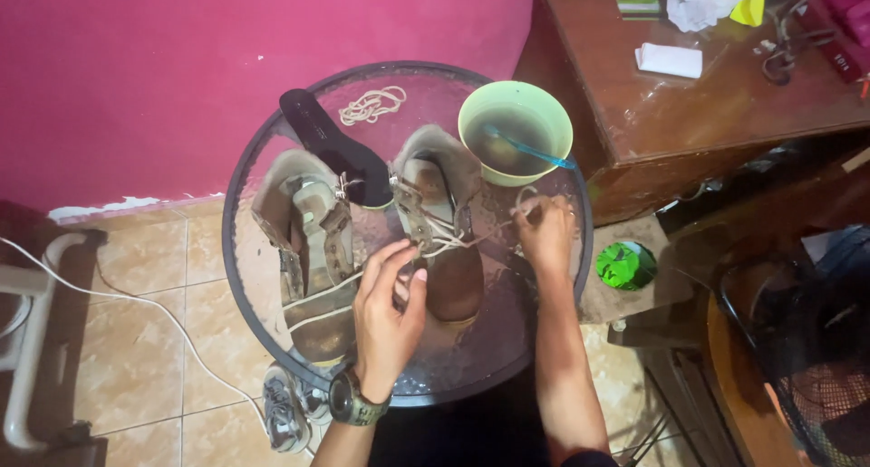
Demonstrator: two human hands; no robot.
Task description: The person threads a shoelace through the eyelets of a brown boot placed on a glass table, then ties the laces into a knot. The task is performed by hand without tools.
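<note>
Pink wall behind, tiled floor [136,277] below, round glass worktop [245,277] in the middle carrying two worn brown boots, seen from the head camera. Left hand [388,313], wristwatch [352,402] on its wrist, sits at the near side of the right boot [446,222]; its fingers [391,263] are pinched on the pale lace [453,240] right at the boot's eyelets. Right hand [546,236] is off to the far side of that boot, fingers [535,209] clenched on the loose end of the same lace, which runs taut from one hand's fingers to the other's. Left boot [313,250] lies just beyond the left fingers, open, with a pale lace strand across its toe, not touched. Black insole [331,145] lies past both boots, its end between them. Coiled spare lace [372,104] sits further out near the worktop's far rim. Green bowl [515,132] of murky water with a blue toothbrush [535,150] stands just beyond the right fingers. Green round object [625,265] sits on a ledge to the outside of the right hand. Brown wooden cabinet [707,114] with papers on top stands beyond that. White cable [163,313] and small shoes [290,413] on the floor under the worktop
</note>
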